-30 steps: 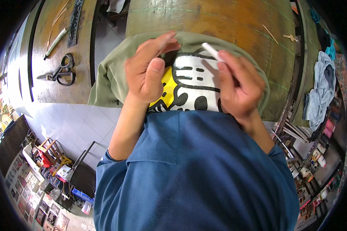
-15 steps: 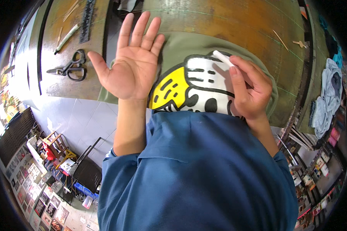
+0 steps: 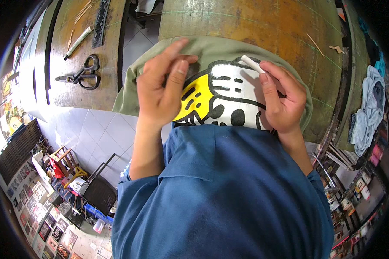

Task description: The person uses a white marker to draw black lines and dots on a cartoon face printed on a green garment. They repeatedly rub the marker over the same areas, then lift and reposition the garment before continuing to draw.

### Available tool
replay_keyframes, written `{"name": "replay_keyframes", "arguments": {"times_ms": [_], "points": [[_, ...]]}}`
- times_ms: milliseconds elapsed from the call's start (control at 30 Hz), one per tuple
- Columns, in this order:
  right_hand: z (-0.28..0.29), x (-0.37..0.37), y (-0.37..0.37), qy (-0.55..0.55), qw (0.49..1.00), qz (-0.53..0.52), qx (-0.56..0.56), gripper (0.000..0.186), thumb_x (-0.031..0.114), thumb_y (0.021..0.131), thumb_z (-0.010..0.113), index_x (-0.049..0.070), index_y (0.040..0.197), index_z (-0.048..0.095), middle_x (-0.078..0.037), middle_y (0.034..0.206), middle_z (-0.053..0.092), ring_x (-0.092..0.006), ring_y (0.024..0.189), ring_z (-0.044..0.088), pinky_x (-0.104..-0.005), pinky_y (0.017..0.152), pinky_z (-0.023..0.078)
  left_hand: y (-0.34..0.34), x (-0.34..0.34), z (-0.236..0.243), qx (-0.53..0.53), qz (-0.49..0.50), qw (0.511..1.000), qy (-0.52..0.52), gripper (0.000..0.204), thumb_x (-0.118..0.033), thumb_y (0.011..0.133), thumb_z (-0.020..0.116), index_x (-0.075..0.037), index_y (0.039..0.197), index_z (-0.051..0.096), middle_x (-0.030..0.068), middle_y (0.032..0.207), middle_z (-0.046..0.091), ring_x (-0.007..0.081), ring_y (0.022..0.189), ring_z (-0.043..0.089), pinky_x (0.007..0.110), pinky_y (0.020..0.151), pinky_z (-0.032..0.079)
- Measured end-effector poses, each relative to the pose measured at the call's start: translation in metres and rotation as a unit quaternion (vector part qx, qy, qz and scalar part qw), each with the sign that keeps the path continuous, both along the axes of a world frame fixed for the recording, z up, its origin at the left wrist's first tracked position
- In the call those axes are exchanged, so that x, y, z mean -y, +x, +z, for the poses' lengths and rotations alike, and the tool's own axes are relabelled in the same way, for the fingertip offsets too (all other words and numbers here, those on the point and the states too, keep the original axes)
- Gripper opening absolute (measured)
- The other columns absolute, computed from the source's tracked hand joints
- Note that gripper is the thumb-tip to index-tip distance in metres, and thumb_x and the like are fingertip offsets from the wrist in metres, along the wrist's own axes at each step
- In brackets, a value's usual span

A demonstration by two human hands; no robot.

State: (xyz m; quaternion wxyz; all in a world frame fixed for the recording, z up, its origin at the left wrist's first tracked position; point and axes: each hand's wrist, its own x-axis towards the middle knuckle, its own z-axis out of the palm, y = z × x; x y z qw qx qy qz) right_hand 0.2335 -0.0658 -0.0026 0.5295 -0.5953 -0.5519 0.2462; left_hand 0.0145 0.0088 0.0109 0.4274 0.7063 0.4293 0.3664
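Observation:
Between thumb and forefinger, my right hand (image 3: pixel 285 97) pinches a slim white stick (image 3: pixel 252 63), pointing up and left above the printed cloth. I cannot tell what the stick is. My left hand (image 3: pixel 162 86) holds nothing; its thumb is apart from its bent fingers, and the fingertips are slightly blurred. It hovers over the left part of an olive-green cloth (image 3: pixel 229 43), which drapes across the work board in front of me. A bold cartoon print (image 3: pixel 242 92) in white, yellow and black covers the cloth's near middle. My blue shirt hides the print's lower edge.
Black scissors (image 3: pixel 85 73), a pale marker-like stick (image 3: pixel 79 42) and a dark ruler (image 3: pixel 100 23) lie on the left board. A gap separates it from the large brown board (image 3: pixel 246 21). Thin wooden sticks (image 3: pixel 315 45) lie at right, near bundled light-blue cloth (image 3: pixel 367 114).
My left hand has turned from a flat, upward-facing palm to bent fingers, moving slightly right and down. My right hand still holds the white stick, barely shifted.

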Motion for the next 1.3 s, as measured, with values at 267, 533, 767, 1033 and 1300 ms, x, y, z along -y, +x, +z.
{"name": "replay_keyframes", "arguments": {"times_ms": [267,533,767,1033,1300], "points": [[-0.001,-0.001,-0.001,-0.008,1.000,0.000,-0.003,0.015,0.002,0.084,0.066,0.001,0.099,0.068,-0.004,0.074,0.063,-0.0060,0.060,0.052,-0.0197,0.051,0.038,-0.002,-0.001,-0.003,-0.203,-0.061,0.959,0.186,0.041,-0.019,0.093,0.049,0.002,0.128,0.052,0.0008,0.097,0.071,0.0201,0.090,0.055,0.033,0.091,0.031],[-0.004,-0.001,0.000,0.008,1.000,-0.010,0.002,0.015,0.003,0.083,0.066,0.001,0.098,0.069,-0.006,0.073,0.063,-0.0073,0.059,0.053,-0.0213,0.051,0.039,0.007,-0.006,-0.015,0.010,-0.009,0.990,0.143,0.048,-0.023,0.098,0.041,0.008,0.135,0.041,0.0132,0.105,0.068,0.0218,0.093,0.059,0.036,0.092,0.039],[-0.002,-0.003,-0.003,-0.006,0.999,-0.004,0.042,0.015,0.002,0.082,0.066,0.000,0.097,0.068,-0.007,0.066,0.059,-0.0103,0.053,0.052,-0.0237,0.049,0.040,0.021,-0.006,-0.014,0.023,-0.136,0.990,0.025,0.052,-0.028,0.097,0.045,0.007,0.136,0.040,0.0165,0.102,0.068,0.0256,0.098,0.064,0.038,0.093,0.042],[0.001,0.000,-0.002,0.031,0.988,-0.088,0.125,0.015,0.000,0.078,0.067,0.000,0.094,0.068,-0.008,0.064,0.059,-0.0124,0.049,0.053,-0.0257,0.045,0.039,0.028,-0.002,-0.024,-0.083,-0.094,0.984,0.130,0.060,-0.039,0.092,0.053,0.003,0.134,0.044,0.0110,0.103,0.070,0.0264,0.108,0.061,0.045,0.102,0.032],[-0.002,-0.001,-0.007,-0.004,0.984,-0.030,0.174,0.013,0.001,0.077,0.068,0.003,0.089,0.068,-0.009,0.062,0.055,-0.0195,0.048,0.054,-0.0306,0.044,0.039,0.026,-0.004,-0.026,-0.084,-0.102,0.984,0.119,0.057,-0.037,0.092,0.052,0.002,0.133,0.046,0.0111,0.104,0.070,0.0251,0.109,0.061,0.044,0.103,0.031]]}}
